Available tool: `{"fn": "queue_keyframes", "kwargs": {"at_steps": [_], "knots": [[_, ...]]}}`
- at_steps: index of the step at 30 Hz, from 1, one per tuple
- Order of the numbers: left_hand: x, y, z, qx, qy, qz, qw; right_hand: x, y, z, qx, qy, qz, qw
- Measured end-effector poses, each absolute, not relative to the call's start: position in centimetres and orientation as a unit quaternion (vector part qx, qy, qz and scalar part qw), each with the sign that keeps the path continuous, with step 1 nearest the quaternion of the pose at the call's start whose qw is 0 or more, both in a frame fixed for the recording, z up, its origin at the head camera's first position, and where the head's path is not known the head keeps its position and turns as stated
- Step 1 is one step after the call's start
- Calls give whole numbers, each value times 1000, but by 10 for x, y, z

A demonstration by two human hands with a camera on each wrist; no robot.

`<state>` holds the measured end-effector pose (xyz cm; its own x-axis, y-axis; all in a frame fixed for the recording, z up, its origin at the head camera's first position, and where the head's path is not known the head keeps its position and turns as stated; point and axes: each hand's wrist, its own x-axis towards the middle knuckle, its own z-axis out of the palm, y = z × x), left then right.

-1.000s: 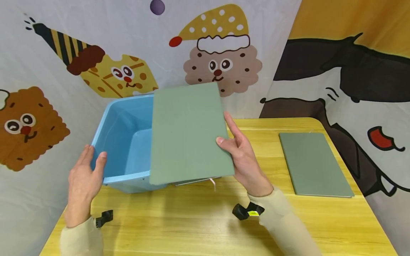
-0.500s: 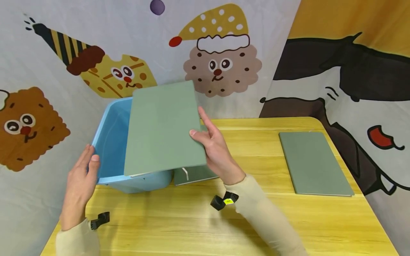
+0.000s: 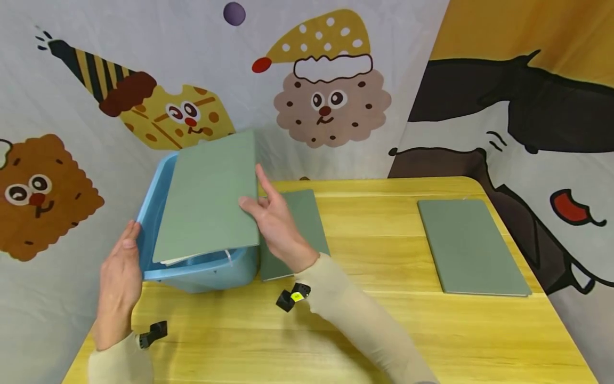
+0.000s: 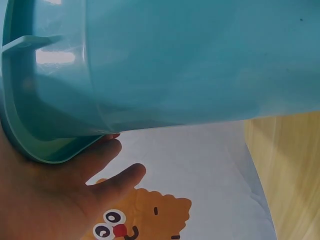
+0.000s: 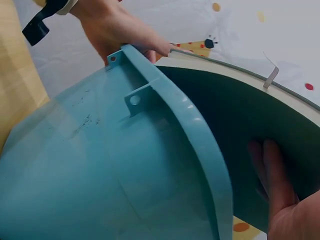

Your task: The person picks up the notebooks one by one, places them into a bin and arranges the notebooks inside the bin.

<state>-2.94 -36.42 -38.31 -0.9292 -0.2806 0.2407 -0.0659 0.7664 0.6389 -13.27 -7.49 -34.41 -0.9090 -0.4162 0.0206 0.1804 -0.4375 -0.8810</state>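
In the head view my right hand [image 3: 283, 229] holds a green hardcover notebook [image 3: 211, 197] by its right edge. The thumb lies on the cover and other fingers are underneath, as the right wrist view shows on the notebook's underside [image 5: 240, 115]. Tilted, the notebook covers much of the mouth of a blue plastic bin [image 3: 206, 280]; its lower left corner is just inside the rim. A pale ribbon [image 3: 228, 257] hangs from it. My left hand [image 3: 120, 266] rests against the bin's left rim, its straight fingers along the outside in the left wrist view [image 4: 100, 170].
A second green notebook [image 3: 304, 218] lies on the wooden table [image 3: 374, 256], right beside the bin and partly behind my right hand. Another green notebook [image 3: 472, 245] lies near the table's right edge. A cartoon-printed cloth [image 3: 331, 32] hangs behind the table.
My right hand has carried the notebook left and slightly down over the bin, tilting it more. The notebook beside the bin has come into view. My left hand's thumb has drawn back from the bin's mouth.
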Motion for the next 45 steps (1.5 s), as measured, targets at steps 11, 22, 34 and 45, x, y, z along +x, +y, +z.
{"fn": "queue_keyframes", "kwargs": {"at_steps": [11, 22, 34, 45], "knots": [[-26, -364, -382, 103, -929, -322, 148, -137, -116, -347, -163, 577, -786, 149], [-28, -361, -384, 99, -929, -326, 145, -142, -133, -340, -182, 628, -734, 185], [-27, -357, -382, 102, -924, -338, 146, -145, -132, -339, -177, 641, -718, 207], [-27, -356, -380, 111, -922, -347, 134, -148, -132, -331, -254, 796, -510, 207]]}}
